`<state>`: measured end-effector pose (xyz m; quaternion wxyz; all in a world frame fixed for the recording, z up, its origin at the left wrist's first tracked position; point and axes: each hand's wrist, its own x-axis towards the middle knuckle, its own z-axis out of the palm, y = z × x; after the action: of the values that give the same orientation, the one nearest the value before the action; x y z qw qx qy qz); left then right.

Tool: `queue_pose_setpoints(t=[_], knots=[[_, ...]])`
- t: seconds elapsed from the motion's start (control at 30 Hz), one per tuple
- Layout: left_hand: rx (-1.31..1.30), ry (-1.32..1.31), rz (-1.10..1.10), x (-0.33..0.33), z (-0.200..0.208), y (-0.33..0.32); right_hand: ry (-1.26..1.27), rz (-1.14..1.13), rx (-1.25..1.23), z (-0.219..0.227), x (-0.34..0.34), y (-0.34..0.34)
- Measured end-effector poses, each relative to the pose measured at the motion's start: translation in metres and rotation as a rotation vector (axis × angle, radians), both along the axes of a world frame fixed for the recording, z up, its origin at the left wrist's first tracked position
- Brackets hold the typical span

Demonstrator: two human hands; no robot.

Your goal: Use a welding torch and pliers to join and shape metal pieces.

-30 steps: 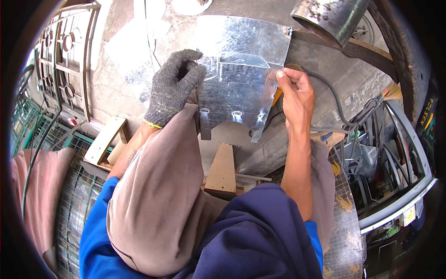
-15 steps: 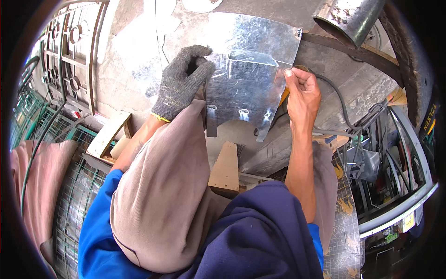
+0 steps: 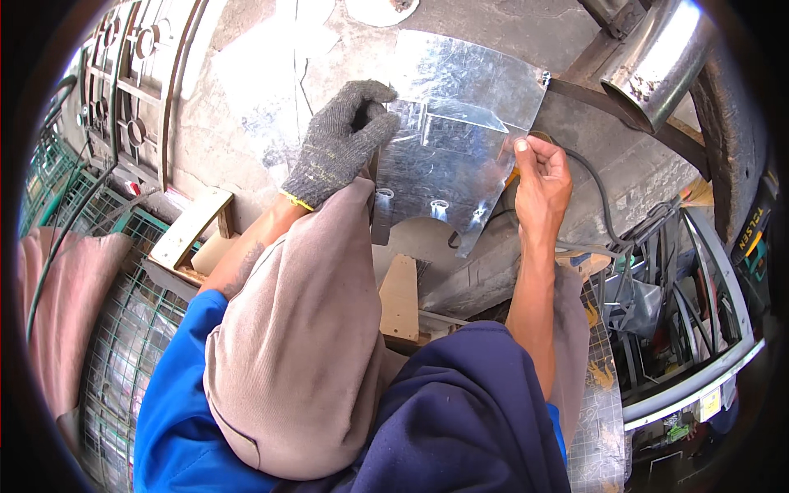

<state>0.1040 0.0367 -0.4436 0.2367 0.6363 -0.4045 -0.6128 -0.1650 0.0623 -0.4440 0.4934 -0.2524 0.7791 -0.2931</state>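
A thin, shiny sheet-metal piece (image 3: 462, 152) is held up in front of my knees, between my two hands. It has a curved top edge, a rounded cut-out at the bottom, several slots near the lower edge and scratches over its face. My left hand (image 3: 339, 141), in a dark grey knitted glove with a yellow cuff, pinches the left edge of the sheet. My bare right hand (image 3: 542, 185) grips the right edge, thumb on the front face; its fingertips are partly hidden behind the metal.
Metal grillwork (image 3: 131, 90) leans at the left beside green wire mesh (image 3: 136, 353). A wooden block (image 3: 400, 300) lies between my legs. At the upper right, a shiny metal pipe (image 3: 657, 70) sits above a rusty bar. A bin (image 3: 690, 394) of metal scraps stands right; a black cable (image 3: 598, 181) crosses the concrete.
The view has shifted slightly, so the surroundings sit differently in it. Both hands keep their hold on the sheet-metal piece, which looks almost the same in pose.
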Motion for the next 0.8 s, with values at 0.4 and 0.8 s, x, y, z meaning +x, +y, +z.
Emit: queue_pose_setpoints(t=[0.4,0.8], knots=[[0.016,0.009,0.001,0.0,-0.002,-0.001,0.017,0.009,-0.011,-0.002,0.001,0.002],[0.008,-0.008,-0.041,0.01,-0.017,-0.001,0.001,0.028,-0.033,-0.004,-0.002,0.001]])
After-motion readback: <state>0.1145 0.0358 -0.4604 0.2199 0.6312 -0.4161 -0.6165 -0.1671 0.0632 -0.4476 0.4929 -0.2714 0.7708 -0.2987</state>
